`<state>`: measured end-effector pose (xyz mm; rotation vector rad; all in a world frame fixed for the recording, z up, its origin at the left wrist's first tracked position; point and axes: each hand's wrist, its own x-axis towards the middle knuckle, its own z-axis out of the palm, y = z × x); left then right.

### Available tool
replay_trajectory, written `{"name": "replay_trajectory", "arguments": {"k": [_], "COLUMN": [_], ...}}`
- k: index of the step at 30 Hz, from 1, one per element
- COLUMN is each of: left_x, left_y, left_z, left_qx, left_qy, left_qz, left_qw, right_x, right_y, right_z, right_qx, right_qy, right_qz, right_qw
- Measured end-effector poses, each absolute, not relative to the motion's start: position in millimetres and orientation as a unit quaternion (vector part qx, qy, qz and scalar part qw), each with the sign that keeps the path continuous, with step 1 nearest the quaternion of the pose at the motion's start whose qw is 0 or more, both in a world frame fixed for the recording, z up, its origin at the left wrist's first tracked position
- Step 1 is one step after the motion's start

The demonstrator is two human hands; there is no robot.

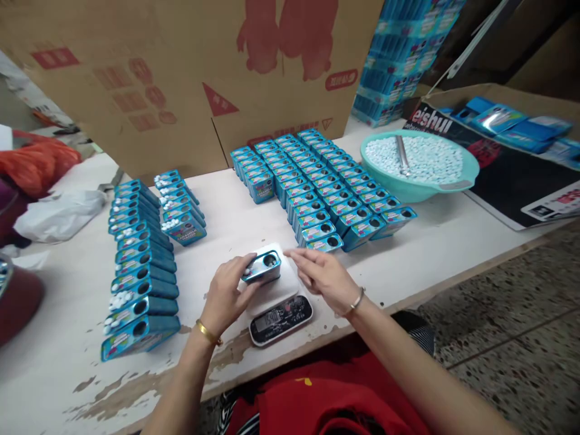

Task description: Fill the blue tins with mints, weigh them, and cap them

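At the near edge of the white bench [67, 374], whose paint is worn through in brown patches, sits a small digital scale [277, 302] with a white platform and a dark display facing the person. On that platform lies a small blue tin [263, 266], oblong, with a shiny silver rim and a round hole in its upper face; through the hole it looks dark inside.

The left hand [226, 296] comes in from the near edge, wrist wearing a gold bangle, and pinches the tin's left end between thumb and fingers. The right hand [324, 278], with a thin bracelet at the wrist, hovers just beside the tin's right end, palm down, fingers loosely spread and pointing left toward the tin, not touching it.

Toward the left edge runs a long column of filled tins [140, 272], white pellets showing at their holes, with a shorter column [181, 208] just beside it. Past the scale, in the middle of the bench, stand many rows of tins with dark holes [317, 187]. Near the right edge is a turquoise bowl [419, 187] of white pellets with a metal scoop [402, 154] lying in it. Along the far edge leans a large cardboard box [181, 78].
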<state>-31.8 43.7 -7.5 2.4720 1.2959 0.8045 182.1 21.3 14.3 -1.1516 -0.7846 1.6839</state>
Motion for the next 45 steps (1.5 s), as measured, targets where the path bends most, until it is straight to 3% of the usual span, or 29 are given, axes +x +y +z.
{"name": "replay_trajectory", "arguments": {"k": [9, 15, 19, 24, 29, 34, 39, 45], "left_x": [-8, -7, -2, 8, -9, -64, -95, -99], "left_y": [146, 173, 199, 247, 243, 188, 164, 157], "left_z": [14, -6, -28, -42, -23, -3, -2, -4], "left_qx": [0.862, 0.767, 0.749, 0.774, 0.806, 0.697, 0.627, 0.596], "left_qy": [0.433, 0.516, 0.525, 0.502, 0.489, 0.671, 0.758, 0.774], "left_qz": [0.257, 0.305, 0.316, 0.348, 0.334, 0.201, 0.045, 0.038], "left_qw": [0.062, 0.229, 0.252, 0.167, 0.02, -0.155, -0.176, -0.211], "right_x": [220, 217, 212, 210, 210, 213, 215, 216], "right_y": [-38, -36, -33, -33, -35, -42, -48, -48], "right_z": [-64, -66, -73, -89, -86, -89, -89, -76], "right_qx": [-0.548, -0.554, -0.57, -0.587, -0.591, -0.602, -0.585, -0.57], "right_qy": [-0.117, -0.115, -0.138, -0.136, -0.138, -0.131, -0.153, -0.158], "right_qz": [0.692, 0.693, 0.694, 0.681, 0.68, 0.683, 0.688, 0.689], "right_qw": [0.456, 0.446, 0.416, 0.416, 0.412, 0.393, 0.401, 0.419]}}
